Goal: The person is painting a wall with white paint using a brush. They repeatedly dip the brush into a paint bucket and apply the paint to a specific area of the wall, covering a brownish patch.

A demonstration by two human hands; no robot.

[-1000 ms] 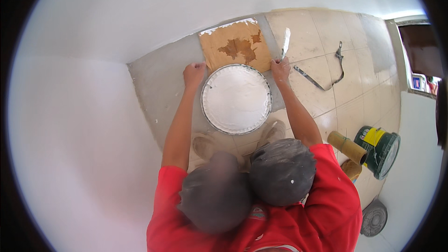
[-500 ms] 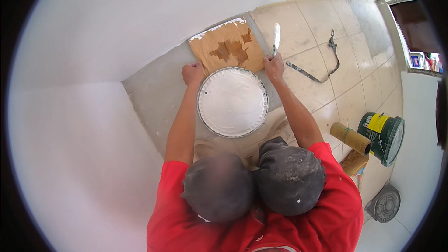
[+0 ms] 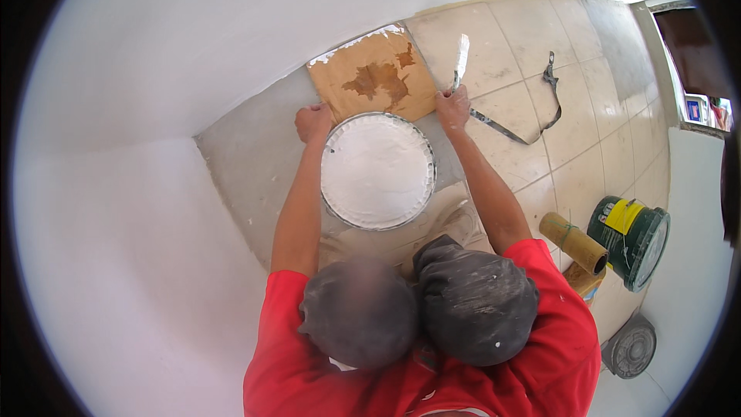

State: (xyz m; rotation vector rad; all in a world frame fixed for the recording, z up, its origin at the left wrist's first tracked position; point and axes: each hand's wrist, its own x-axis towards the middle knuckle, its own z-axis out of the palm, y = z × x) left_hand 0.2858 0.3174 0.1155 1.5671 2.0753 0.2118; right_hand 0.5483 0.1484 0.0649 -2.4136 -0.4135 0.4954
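A brown sheet of paper or card [image 3: 347, 100] with dark torn or stained patches and white paste along its far edge lies against the base of the wall. My left hand [image 3: 314, 123] is closed on its near left corner. At its near right corner my right hand [image 3: 453, 110] is closed around a white-smeared tool that looks like a putty knife [image 3: 462, 54], blade pointing away from me; its fingers also seem to pinch the sheet. Between my forearms stands a round tub of white paste [image 3: 378, 171], its surface fairly smooth, with a dark rim.
A dark strap [image 3: 513, 136] lies on the tiles to the right. Nearer, at the right, are a cardboard tube [image 3: 571, 239], a green bucket [image 3: 627, 239] and a round dark lid-like disc [image 3: 631, 346]. White walls [image 3: 123, 208] border the left and far side.
The view has shifted slightly. Both hands keep their grip at the sheet's corners, and the sheet lies nearly the same. The white-smeared tool stays in my right hand.
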